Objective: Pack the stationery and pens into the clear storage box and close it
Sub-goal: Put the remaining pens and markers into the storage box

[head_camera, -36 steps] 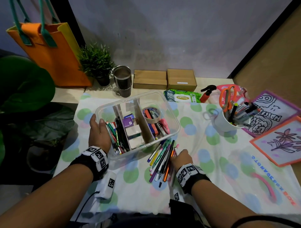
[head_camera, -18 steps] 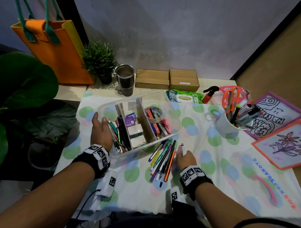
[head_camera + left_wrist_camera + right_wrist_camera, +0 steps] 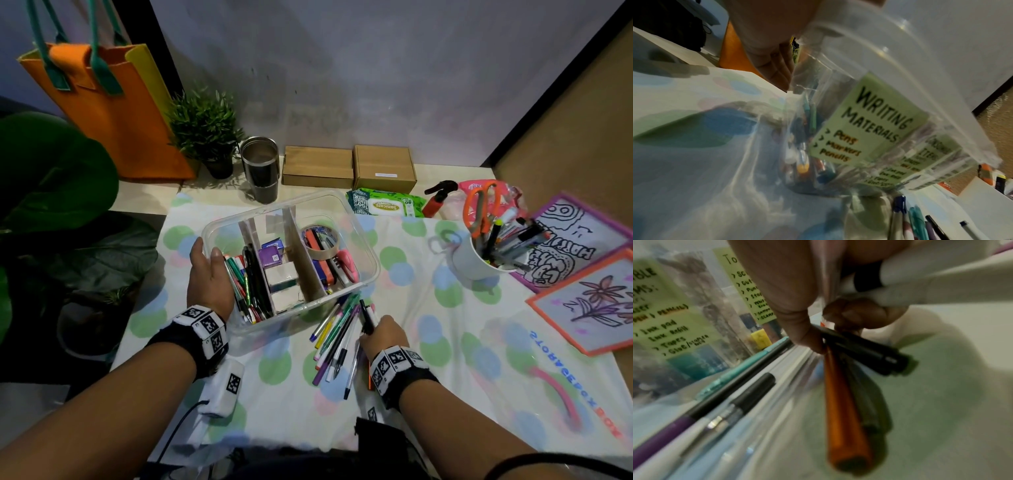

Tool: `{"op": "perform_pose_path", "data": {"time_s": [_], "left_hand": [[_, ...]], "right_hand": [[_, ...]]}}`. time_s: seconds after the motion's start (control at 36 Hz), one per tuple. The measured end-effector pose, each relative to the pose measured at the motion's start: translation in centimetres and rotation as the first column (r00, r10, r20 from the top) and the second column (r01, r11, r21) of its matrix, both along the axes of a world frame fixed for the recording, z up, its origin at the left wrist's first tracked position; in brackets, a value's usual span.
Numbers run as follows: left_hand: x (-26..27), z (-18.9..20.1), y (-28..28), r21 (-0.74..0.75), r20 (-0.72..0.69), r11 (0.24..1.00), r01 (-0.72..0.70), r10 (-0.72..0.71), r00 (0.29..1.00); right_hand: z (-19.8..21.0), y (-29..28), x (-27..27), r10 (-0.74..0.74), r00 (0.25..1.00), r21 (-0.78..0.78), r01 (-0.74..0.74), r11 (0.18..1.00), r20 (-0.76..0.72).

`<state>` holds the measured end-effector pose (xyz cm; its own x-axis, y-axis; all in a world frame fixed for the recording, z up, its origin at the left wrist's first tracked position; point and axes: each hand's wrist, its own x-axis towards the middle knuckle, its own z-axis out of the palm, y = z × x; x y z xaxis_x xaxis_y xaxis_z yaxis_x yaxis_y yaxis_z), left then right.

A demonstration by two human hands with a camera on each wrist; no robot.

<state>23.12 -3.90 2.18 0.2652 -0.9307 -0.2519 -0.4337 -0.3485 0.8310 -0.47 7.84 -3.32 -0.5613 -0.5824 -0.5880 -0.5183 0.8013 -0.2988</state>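
The clear storage box (image 3: 371, 263) stands open on the dotted cloth, with dividers. It holds pens on the left, small boxes in the middle, and tape and a stapler on the right. My left hand (image 3: 207, 260) grips its left wall, thumb over the rim, fingers (image 3: 774, 68) outside. Green labels (image 3: 875, 123) face me on the front wall. Several loose pens (image 3: 334, 337) lie in a pile in front of the box. My right hand (image 3: 371, 329) pinches a few of them at the pile's right edge: a black pen (image 3: 865, 353), an orange pen (image 3: 844, 410) and a white marker (image 3: 920, 283).
A white mug (image 3: 474, 263) with pens and orange scissors stands to the right. Colouring pictures (image 3: 589, 301) lie at the right edge. Behind the box are a wipes pack (image 3: 383, 205), a steel tumbler (image 3: 260, 171), two cardboard boxes (image 3: 318, 168) and a small plant (image 3: 205, 130).
My right hand has moved to the right side of the pen pile and closed on a few pens, tipping them up. The left hand has stayed on the box wall.
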Motion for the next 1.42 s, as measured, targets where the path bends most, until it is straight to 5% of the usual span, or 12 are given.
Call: {"op": "perform_pose_path", "data": {"time_s": [0.19,0.42,0.58,0.83,0.94,1.06,1.25,1.42], "left_hand": [[0.0,0.0,0.0,-0.002,-0.004,1.0,0.002,-0.002,1.0],[0.1,-0.2,0.0,0.005,0.005,1.0,-0.002,0.002,1.0],[0.0,-0.1,0.0,0.008,0.007,1.0,-0.003,0.003,1.0],[-0.1,-0.2,0.0,0.001,0.033,1.0,0.001,-0.001,0.999],[-0.1,-0.4,-0.1,-0.003,0.05,1.0,0.005,-0.005,0.999],[0.0,-0.6,-0.2,-0.006,0.072,1.0,0.009,-0.008,0.997],[-0.1,-0.5,-0.2,-0.006,0.059,1.0,0.013,-0.013,0.998],[0.0,-0.5,0.0,-0.011,0.015,1.0,-0.005,0.005,1.0]], "right_hand": [[0.8,-0.4,-0.6,0.048,0.999,0.109,-0.048,0.993,-0.002],[1.6,-0.7,-3.3,-0.268,0.952,-0.12,0.286,0.951,0.147],[2.5,-1.9,-4.4,-0.454,0.834,-0.269,0.536,0.8,0.313],[3.1,-3.7,-4.7,-0.452,0.8,-0.582,0.598,0.551,0.394],[1.9,-3.9,-4.4,-0.414,0.832,-0.606,0.554,0.571,0.37],[0.8,-3.4,-3.7,-0.348,0.891,-0.584,0.453,0.673,0.29],[0.2,-2.4,-3.9,-0.355,0.879,-0.469,0.472,0.746,0.319],[2.7,-3.5,-4.9,-0.382,0.84,-0.534,0.54,0.651,0.385]]}}
